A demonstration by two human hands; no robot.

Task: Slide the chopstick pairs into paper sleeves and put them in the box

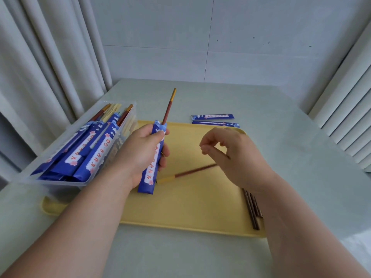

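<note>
Low in the frame, two bare forearms reach in over a pale green tabletop [291, 153] and a flat yellow plastic tray [180, 213]. At the tray's lower right, a few dark brown wooden chopsticks [252, 209] lie bunched, partly under the right forearm. Just above centre, a loose brown chopstick with a yellow end [188, 173] lies slanted on the tray. Its brown tip runs up to the underside of the right hand [226, 155]; whether they touch cannot be told. That hand hovers with its fingers loosely curled and nothing held.

The left hand [140, 155] is wrapped round a blue patterned paper sleeve [153, 157], held almost upright, with one brown, yellow-tipped chopstick [168, 107] sticking out of its top.

At the left, a clear plastic box [118, 101] holds many sleeved chopstick pairs [94, 149] leaning together. Beyond the tray's far edge, right of centre, two flat blue sleeves [212, 116] lie side by side.
</note>
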